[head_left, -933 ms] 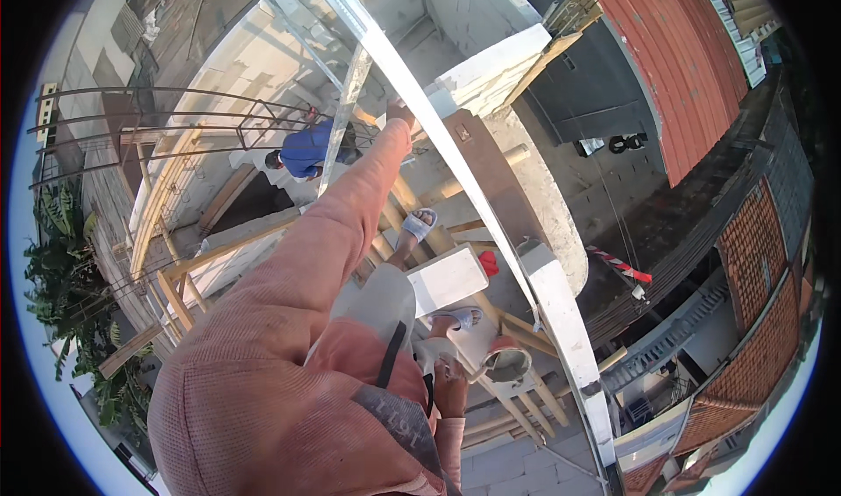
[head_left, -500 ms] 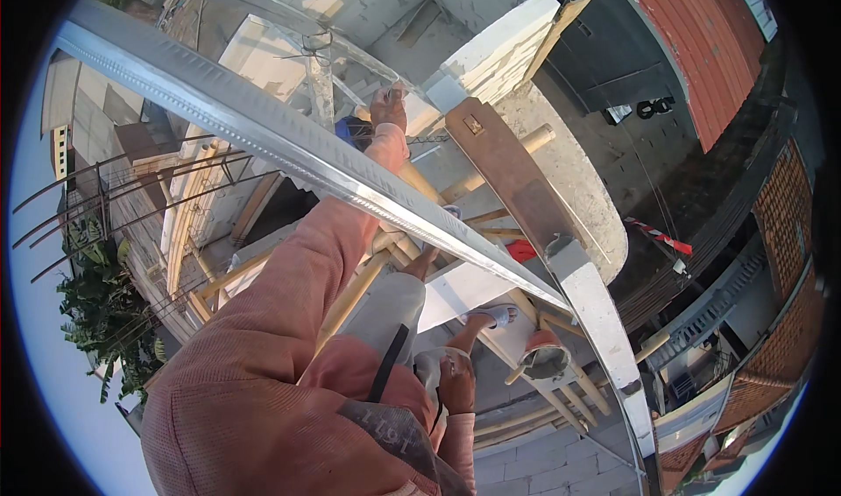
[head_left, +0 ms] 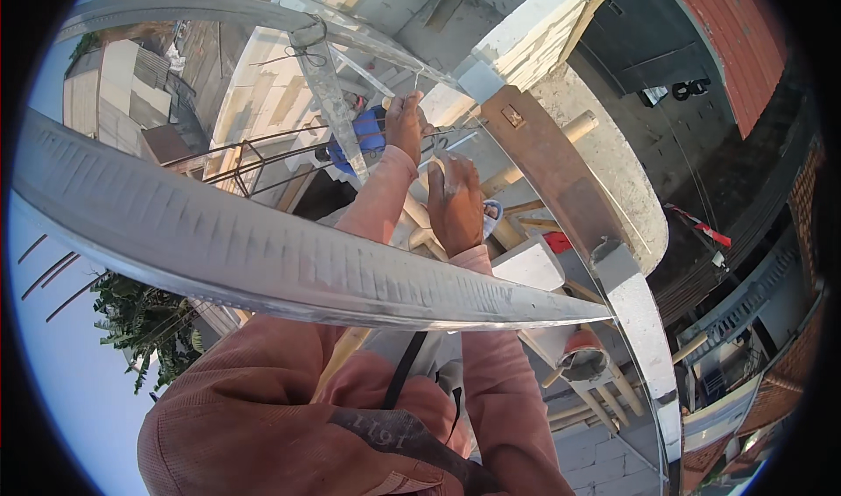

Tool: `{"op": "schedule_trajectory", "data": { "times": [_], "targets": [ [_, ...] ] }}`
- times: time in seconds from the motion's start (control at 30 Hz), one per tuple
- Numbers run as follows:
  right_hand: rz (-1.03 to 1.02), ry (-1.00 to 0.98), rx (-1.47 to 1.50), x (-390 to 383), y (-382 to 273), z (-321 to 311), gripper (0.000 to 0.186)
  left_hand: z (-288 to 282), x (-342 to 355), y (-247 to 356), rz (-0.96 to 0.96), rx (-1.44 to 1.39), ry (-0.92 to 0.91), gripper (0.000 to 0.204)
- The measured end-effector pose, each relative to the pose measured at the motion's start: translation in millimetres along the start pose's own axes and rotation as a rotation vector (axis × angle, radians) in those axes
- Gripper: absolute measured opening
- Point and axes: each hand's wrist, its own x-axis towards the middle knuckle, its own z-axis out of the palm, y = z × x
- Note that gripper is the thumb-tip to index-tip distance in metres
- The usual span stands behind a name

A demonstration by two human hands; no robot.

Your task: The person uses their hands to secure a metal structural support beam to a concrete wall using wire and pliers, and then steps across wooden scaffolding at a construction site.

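My left hand (head_left: 406, 126) is raised beyond the long metal channel (head_left: 263, 255), its fingers curled in a pinch, with a thin wire-like line beside the fingertips. What it holds is too small to make out. Close by on the right, my right hand (head_left: 455, 200) is bent closed around something hidden by the fingers. Both hands are near the end of a thin steel rebar frame (head_left: 254, 160). A second metal channel (head_left: 188, 7) runs beyond them, with wire tied round its joint with a metal post (head_left: 331, 102).
A brown beam (head_left: 554, 168) stands right of my hands and joins a pale metal length (head_left: 632, 316). Bamboo poles (head_left: 613, 400) and an orange bucket (head_left: 585, 358) lie below. Beyond are a blue object (head_left: 368, 133), a block wall (head_left: 534, 32) and a red roof (head_left: 731, 36).
My right hand has risen from beside my leg to just beside my left hand. The view has shifted, and the near channel now crosses lower, over both forearms.
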Motion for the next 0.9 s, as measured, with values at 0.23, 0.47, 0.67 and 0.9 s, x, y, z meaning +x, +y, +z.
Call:
{"op": "schedule_trajectory", "data": {
  "times": [0.23, 0.47, 0.67, 0.9],
  "targets": [
    [0.493, -0.288, 0.332, 116, 10, 54, 0.034, 2, -18, 14, -0.096, 0.065, 0.096, 0.021],
    [0.826, -0.319, 1.052, 142, 11, 60, 0.025, -23, -41, 22, -0.195, -0.05, -0.08, 0.012],
    [0.875, -0.409, 1.05, 125, -2, 53, 0.029, -34, -55, 24, -0.232, -0.091, -0.034, 0.007],
    [0.817, -0.337, 1.182, 112, 2, 53, 0.023, -38, -62, 32, -0.32, -0.08, -0.108, 0.006]
  ]
}}
